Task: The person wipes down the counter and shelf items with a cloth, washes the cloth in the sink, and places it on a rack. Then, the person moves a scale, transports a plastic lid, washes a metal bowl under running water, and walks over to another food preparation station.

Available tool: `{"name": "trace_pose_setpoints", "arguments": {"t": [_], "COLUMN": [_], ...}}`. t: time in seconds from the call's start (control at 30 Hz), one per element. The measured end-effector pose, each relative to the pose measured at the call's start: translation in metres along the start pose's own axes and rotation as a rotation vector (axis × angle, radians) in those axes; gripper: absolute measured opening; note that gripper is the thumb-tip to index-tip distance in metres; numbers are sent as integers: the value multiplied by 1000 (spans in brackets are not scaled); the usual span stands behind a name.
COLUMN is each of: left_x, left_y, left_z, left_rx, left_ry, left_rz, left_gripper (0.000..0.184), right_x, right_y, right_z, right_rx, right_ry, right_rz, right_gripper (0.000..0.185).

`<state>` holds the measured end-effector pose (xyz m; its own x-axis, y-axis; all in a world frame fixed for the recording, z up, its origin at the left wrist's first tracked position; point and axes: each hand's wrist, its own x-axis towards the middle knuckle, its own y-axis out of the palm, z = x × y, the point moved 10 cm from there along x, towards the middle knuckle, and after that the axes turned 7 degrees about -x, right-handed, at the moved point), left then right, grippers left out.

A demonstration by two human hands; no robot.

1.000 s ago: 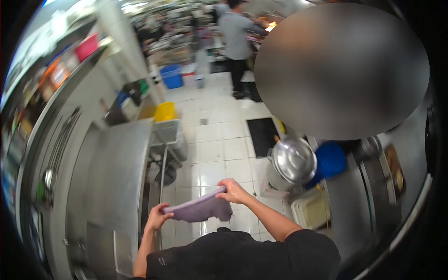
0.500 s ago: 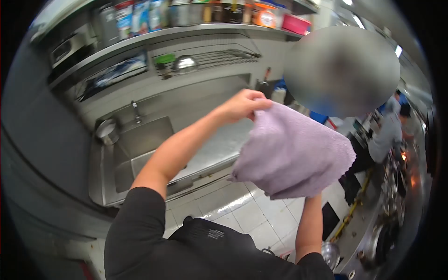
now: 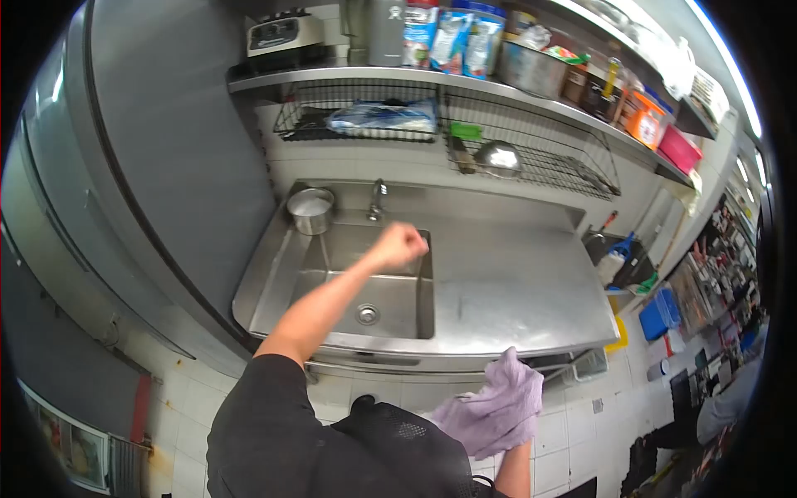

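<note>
My left hand [image 3: 401, 246] is stretched over the sink basin [image 3: 357, 311], a little below and right of the faucet [image 3: 378, 199]. Its fingers are curled in, somewhat blurred, and no object shows in them. A lilac towel [image 3: 498, 407] hangs bunched in my right hand, in front of the counter edge. The towel covers that hand, so its fingers are hidden; only my right forearm [image 3: 515, 471] shows below the cloth. A metal pot [image 3: 311, 212] stands at the sink's back left corner.
Right of the basin stretches the steel counter [image 3: 523, 290]. Above hang wire racks with a metal bowl [image 3: 498, 158], under a shelf [image 3: 349, 76] of packets and containers. A tall grey cabinet [image 3: 178, 166] borders the left. Another person's sleeve [image 3: 724, 415] shows at right.
The view has swung toward the sink. My left hand has let go of the towel and moved over the basin. The towel, spread between both hands before, now hangs bunched at my right hand.
</note>
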<state>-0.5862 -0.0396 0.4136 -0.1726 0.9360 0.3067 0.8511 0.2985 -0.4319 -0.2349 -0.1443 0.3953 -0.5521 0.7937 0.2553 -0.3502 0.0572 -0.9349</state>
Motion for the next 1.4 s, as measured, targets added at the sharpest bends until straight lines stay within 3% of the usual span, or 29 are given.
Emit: {"name": "trace_pose_setpoints", "arguments": {"t": [0.07,0.1,0.13,0.17,0.2,0.23,0.27,0.3,0.37,0.4,0.43,0.5,0.53,0.67,0.73,0.77,0.83,0.9,0.93,1.0,1.03,1.1,1.13,1.17,1.23,1.27,1.37,1.4], "left_x": [31,38,53,58,68,70,89,108,129,124,129,138,141,137,135,133,133,124,133,136,136,134,134,134,135,133,130,128], "left_y": [-130,-192,-257,-311,-363,-406,-447,-486,-539,-543,-551,-565,-565,-565,-569,-568,-566,-556,-556,-549,-545,-547,-549,-549,-552,-552,-553,-553], "left_z": [-16,-40,-53,-61,-66,-72,-69,-63,-68,-89,-90,-107,-108,-102,-101,-105,-99,-105,-100,-103,-105,-101,-101,-98,-100,-98,-99,-100], "left_rx": [-19,-109,-18,-264,-406,-526,-623,-722,-554,-273,-274,426,478,508,611,717,773,855,849,913,986,922,917,909,902,902,867,863], "left_ry": [37,188,542,425,469,374,343,310,204,165,171,41,29,67,150,238,252,470,412,396,385,404,422,439,438,421,458,458], "left_rz": [-370,-534,-658,-726,-801,-956,-967,-974,-1027,-1071,-1062,-1048,-1005,-950,-981,-1005,-976,-1065,-1024,-1035,-1046,-1042,-1047,-1051,-1057,-1058,-1059,-1078], "left_gripper": [18,15,11,10,14,20,25,30,41,37,37,32,29,29,29,29,33,44,52,51,50,51,50,50,46,42,31,28], "right_x": [5,1,0,7,23,40,59,87,134,128,149,209,233,351,411,593,599,648,666,657,673,801,750,709,710,700,721,775], "right_y": [25,43,61,75,67,45,24,-2,-26,-24,-34,-67,-87,-157,-166,-69,-84,-63,-60,-61,-58,13,-11,-55,-61,-59,-59,-35], "right_z": [4,1,-1,3,26,74,120,147,170,152,177,228,247,339,393,379,446,479,487,492,485,498,514,493,495,495,479,453], "right_rx": [-90,-190,-291,-391,-387,-486,-585,-592,-559,-546,-648,-718,-629,-188,28,159,-145,-224,-126,6,95,378,74,176,-216,-221,-235,-18], "right_ry": [-35,-51,-66,-77,-82,-214,-343,-291,-194,-322,-271,-230,-277,-662,-971,-878,-481,-550,-542,-442,-394,-852,-759,-497,-1385,-1377,-646,-696], "right_rz": [67,128,187,247,244,207,168,110,19,-544,-508,-518,-602,-858,-920,-62,-60,135,204,393,448,484,375,131,-709,-705,-317,31], "right_gripper": [31,27,23,19,19,17,17,17,30,50,56,63,62,60,59,60,60,62,60,58,48,34,22,9,11,11,30,35]}}
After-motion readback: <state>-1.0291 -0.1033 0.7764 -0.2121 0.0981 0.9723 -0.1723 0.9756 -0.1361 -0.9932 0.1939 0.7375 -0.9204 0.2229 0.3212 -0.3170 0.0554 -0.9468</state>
